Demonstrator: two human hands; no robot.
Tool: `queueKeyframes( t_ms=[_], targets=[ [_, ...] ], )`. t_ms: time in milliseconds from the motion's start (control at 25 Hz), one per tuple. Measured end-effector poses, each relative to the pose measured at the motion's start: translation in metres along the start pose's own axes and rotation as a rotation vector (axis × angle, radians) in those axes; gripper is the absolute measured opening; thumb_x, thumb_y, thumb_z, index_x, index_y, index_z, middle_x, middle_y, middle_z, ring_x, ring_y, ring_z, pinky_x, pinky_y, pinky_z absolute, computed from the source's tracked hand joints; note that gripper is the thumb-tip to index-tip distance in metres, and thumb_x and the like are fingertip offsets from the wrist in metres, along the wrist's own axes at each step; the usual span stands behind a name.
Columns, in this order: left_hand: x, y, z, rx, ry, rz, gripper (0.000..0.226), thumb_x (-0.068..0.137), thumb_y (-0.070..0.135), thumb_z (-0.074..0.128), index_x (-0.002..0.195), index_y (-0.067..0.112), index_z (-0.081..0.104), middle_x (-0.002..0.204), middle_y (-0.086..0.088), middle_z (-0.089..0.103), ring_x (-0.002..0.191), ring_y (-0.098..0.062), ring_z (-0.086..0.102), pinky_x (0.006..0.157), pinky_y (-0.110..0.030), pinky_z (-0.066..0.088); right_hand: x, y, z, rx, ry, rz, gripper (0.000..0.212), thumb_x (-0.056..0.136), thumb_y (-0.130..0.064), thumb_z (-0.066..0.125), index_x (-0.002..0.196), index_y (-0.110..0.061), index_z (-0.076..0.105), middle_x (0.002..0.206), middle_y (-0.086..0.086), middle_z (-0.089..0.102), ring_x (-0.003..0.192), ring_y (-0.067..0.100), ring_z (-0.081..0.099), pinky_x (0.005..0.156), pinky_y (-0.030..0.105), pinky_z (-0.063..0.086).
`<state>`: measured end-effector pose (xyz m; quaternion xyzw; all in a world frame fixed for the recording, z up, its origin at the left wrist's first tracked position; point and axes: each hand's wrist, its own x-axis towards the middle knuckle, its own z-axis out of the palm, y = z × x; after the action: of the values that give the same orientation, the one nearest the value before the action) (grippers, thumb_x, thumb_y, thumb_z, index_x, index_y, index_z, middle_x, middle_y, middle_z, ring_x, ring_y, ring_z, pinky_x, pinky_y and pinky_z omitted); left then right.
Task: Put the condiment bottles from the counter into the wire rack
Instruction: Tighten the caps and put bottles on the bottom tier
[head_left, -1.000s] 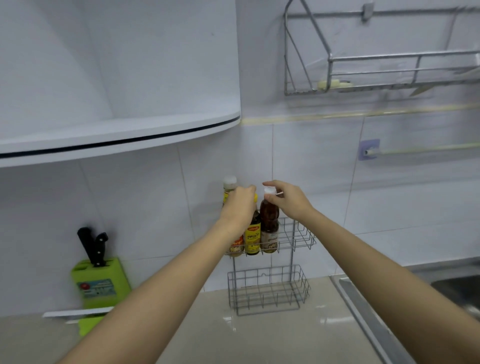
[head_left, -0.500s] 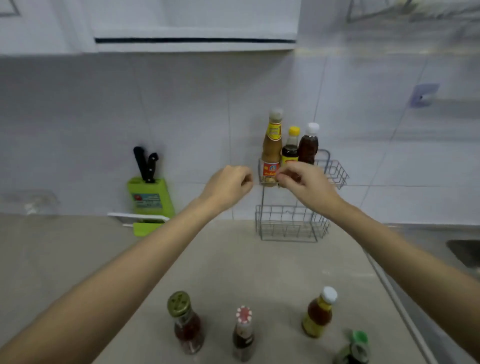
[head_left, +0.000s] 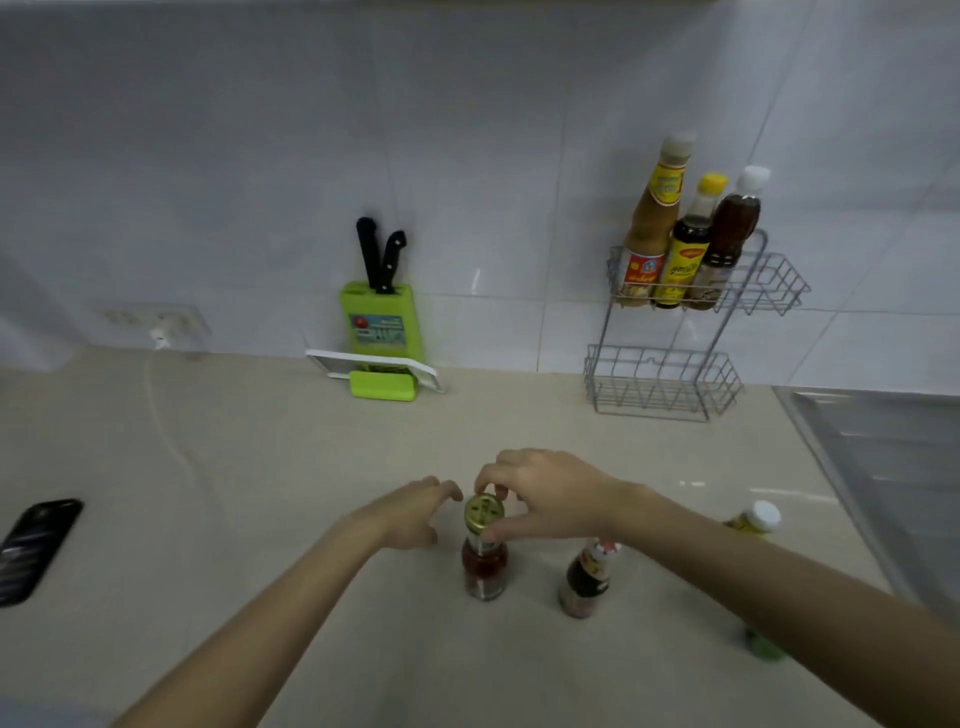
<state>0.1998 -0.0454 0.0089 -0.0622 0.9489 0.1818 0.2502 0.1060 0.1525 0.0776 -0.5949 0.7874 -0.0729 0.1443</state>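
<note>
A two-tier wire rack (head_left: 769, 291) stands against the tiled wall. Its upper basket holds three bottles: a tan sauce bottle (head_left: 652, 218), a yellow-capped dark bottle (head_left: 688, 244) and a white-capped brown bottle (head_left: 730, 234). The lower basket (head_left: 660, 384) holds nothing. On the counter, my right hand (head_left: 550, 493) pinches the gold lid of a red sauce bottle (head_left: 484, 566). My left hand (head_left: 415, 512) hovers just left of that lid, fingers curled, holding nothing. A dark bottle (head_left: 584, 582) stands under my right wrist. A white-capped yellow bottle (head_left: 756, 519) and a green-capped bottle (head_left: 761, 647) show behind my right forearm.
A green knife block (head_left: 379, 322) with black-handled knives stands against the wall, a white board (head_left: 374, 364) lying at its foot. A black phone (head_left: 31, 545) lies at the counter's left edge. The steel sink (head_left: 883, 447) borders the counter on the right.
Both hands have come back from the rack's upper basket to the near counter. My right hand has closed on the red sauce bottle's lid. The view has tilted down.
</note>
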Motion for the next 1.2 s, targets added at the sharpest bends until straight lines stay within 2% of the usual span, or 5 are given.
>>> queueKeyframes(
  t_ms=[120, 280, 640, 880, 1200],
  targets=[
    [-0.015, 0.010, 0.024, -0.325, -0.091, 0.240, 0.065, 0.074, 0.025, 0.077, 0.131, 0.015, 0.048, 0.122, 0.000, 0.057, 0.114, -0.016, 0.056, 0.098, -0.031, 0.046, 0.003, -0.010, 0.019, -0.046, 0.032, 0.062, 0.053, 0.077, -0.066, 0.057, 0.111, -0.025, 0.053, 0.103, 0.001, 0.059, 0.089, 0.022, 0.059, 0.073, 0.036, 0.049],
    [-0.012, 0.020, 0.061, -0.647, 0.202, 0.229, 0.039, 0.081, 0.034, 0.073, 0.112, 0.015, 0.057, 0.110, 0.000, 0.066, 0.102, -0.013, 0.061, 0.092, -0.037, 0.050, 0.006, -0.012, 0.026, -0.054, 0.121, 0.105, 0.048, 0.081, -0.061, 0.056, 0.109, -0.022, 0.057, 0.102, 0.000, 0.060, 0.089, 0.023, 0.059, 0.072, 0.035, 0.048],
    [0.002, 0.036, 0.035, -0.736, 0.340, 0.376, 0.033, 0.080, 0.047, 0.069, 0.105, 0.028, 0.060, 0.097, 0.012, 0.068, 0.092, -0.007, 0.064, 0.085, -0.034, 0.054, -0.007, 0.012, -0.037, 0.175, 0.029, 0.019, 0.049, 0.091, -0.041, 0.057, 0.136, -0.022, 0.049, 0.121, -0.003, 0.059, 0.101, 0.011, 0.056, 0.079, 0.011, 0.041],
    [-0.010, 0.087, -0.011, -1.090, 0.396, 0.541, 0.033, 0.081, 0.041, 0.066, 0.112, 0.031, 0.059, 0.100, 0.014, 0.069, 0.098, -0.002, 0.065, 0.084, -0.018, 0.051, -0.012, -0.005, -0.094, -0.204, 0.334, 0.039, 0.038, 0.091, -0.051, 0.031, 0.089, -0.016, 0.046, 0.077, 0.003, 0.059, 0.066, 0.021, 0.053, 0.055, 0.036, 0.041],
    [-0.015, 0.118, -0.065, -1.191, 0.520, 0.496, 0.009, 0.083, 0.037, 0.067, 0.081, 0.030, 0.060, 0.073, 0.003, 0.065, 0.068, -0.018, 0.064, 0.065, -0.039, 0.052, -0.003, -0.002, -0.150, -0.663, 0.238, 0.252, 0.031, 0.099, -0.024, 0.038, 0.120, -0.004, 0.046, 0.088, 0.015, 0.055, 0.073, 0.036, 0.059, 0.055, 0.038, 0.039]
  ],
)
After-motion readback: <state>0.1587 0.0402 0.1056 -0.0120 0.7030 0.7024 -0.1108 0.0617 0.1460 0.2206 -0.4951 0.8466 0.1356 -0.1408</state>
